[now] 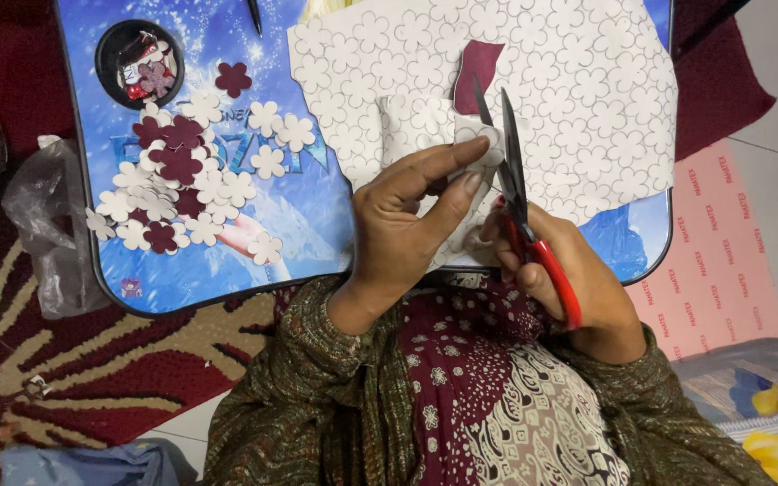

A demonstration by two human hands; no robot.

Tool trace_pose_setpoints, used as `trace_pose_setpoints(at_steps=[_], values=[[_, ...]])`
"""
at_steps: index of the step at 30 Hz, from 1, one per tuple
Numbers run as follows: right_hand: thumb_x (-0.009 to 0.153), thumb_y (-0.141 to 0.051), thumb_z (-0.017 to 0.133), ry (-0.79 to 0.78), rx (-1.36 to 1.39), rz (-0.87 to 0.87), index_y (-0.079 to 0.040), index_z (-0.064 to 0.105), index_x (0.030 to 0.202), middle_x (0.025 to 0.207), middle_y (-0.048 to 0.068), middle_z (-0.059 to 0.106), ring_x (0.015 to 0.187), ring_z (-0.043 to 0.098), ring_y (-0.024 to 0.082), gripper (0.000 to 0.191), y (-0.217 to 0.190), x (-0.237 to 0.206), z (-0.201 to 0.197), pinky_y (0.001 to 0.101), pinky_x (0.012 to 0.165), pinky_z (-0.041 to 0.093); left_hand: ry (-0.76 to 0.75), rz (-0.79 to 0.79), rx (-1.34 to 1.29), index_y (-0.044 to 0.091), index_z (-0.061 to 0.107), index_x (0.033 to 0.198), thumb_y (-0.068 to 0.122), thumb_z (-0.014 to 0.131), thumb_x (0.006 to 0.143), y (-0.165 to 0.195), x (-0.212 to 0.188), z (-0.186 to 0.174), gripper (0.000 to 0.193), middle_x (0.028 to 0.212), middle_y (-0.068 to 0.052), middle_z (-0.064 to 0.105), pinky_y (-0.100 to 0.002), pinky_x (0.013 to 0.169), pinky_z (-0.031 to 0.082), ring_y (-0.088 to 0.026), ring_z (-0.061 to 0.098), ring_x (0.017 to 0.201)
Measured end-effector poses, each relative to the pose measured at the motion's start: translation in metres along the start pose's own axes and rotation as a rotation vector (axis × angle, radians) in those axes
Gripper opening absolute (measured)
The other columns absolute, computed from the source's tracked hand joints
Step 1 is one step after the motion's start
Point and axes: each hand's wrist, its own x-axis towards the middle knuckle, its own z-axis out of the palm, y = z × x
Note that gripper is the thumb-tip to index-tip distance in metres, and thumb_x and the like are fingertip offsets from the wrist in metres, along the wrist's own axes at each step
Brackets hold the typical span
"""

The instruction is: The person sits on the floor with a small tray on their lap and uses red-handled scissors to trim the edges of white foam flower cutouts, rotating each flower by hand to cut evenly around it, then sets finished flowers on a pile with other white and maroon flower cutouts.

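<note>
My left hand (pixel 411 216) pinches a small white flower-shaped piece (pixel 477 137) at the edge of a large white sheet (pixel 578 99) printed with flower outlines. My right hand (pixel 569 279) grips red-handled scissors (pixel 520 207), their black blades apart and pointing up at the piece. A maroon patch (pixel 479 65) shows through a gap in the sheet. The sheet lies on a blue picture-printed lap table (pixel 317 207).
A pile of cut white and maroon flowers (pixel 186 175) lies on the table's left side. A round black dish (pixel 140 63) holds more pieces. A clear plastic bag (pixel 42 225) sits left of the table. A pink sheet (pixel 722 252) lies on the right.
</note>
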Motion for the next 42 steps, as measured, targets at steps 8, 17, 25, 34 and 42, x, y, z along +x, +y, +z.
trace_pose_setpoints(at_steps=[8, 17, 25, 34, 42], values=[[0.091, -0.080, 0.048, 0.044, -0.031, 0.052, -0.002, 0.058, 0.111, 0.072, -0.002, 0.052, 0.063, 0.051, 0.009, 0.081, 0.002, -0.001, 0.000, 0.0266, 0.058, 0.045, 0.014, 0.002, 0.063, 0.006, 0.070, 0.133, 0.001, 0.072, 0.105, 0.001, 0.000, 0.001, 0.028, 0.124, -0.007, 0.074, -0.021, 0.092, 0.060, -0.007, 0.070, 0.108], [0.089, -0.081, 0.051, 0.072, -0.017, 0.059, -0.004, 0.059, 0.104, 0.072, -0.003, 0.053, 0.065, 0.051, 0.007, 0.078, 0.009, -0.003, -0.001, 0.0251, 0.058, 0.045, -0.015, 0.011, -0.004, 0.005, 0.067, 0.132, 0.003, 0.071, 0.107, -0.002, 0.001, -0.002, 0.025, 0.129, -0.008, 0.072, -0.023, 0.099, 0.062, -0.009, 0.071, 0.114], [0.087, -0.081, 0.057, 0.061, -0.005, 0.091, -0.005, 0.059, 0.101, 0.072, -0.003, 0.053, 0.065, 0.050, 0.007, 0.077, 0.015, -0.008, -0.003, 0.0250, 0.058, 0.044, -0.024, 0.015, -0.016, 0.007, 0.054, 0.151, 0.004, 0.069, 0.108, 0.000, 0.004, -0.009, 0.045, 0.134, -0.012, 0.069, -0.025, 0.099, 0.064, -0.010, 0.073, 0.111], [0.087, -0.076, 0.059, 0.020, -0.040, 0.090, -0.007, 0.059, 0.098, 0.071, -0.003, 0.054, 0.064, 0.050, 0.008, 0.070, 0.017, -0.009, -0.009, 0.0256, 0.056, 0.043, -0.038, 0.054, 0.044, 0.007, 0.047, 0.155, 0.005, 0.069, 0.110, 0.005, 0.009, -0.018, 0.050, 0.126, -0.013, 0.074, -0.026, 0.100, 0.065, -0.013, 0.075, 0.109], [0.088, -0.071, 0.061, -0.011, -0.102, 0.070, -0.007, 0.060, 0.095, 0.071, -0.002, 0.057, 0.065, 0.052, 0.009, 0.065, 0.022, -0.009, -0.014, 0.0259, 0.057, 0.045, 0.013, 0.069, 0.216, 0.008, 0.052, 0.150, 0.014, 0.074, 0.107, 0.007, 0.012, -0.024, 0.048, 0.116, -0.007, 0.079, -0.014, 0.063, 0.050, 0.002, 0.064, 0.077]])
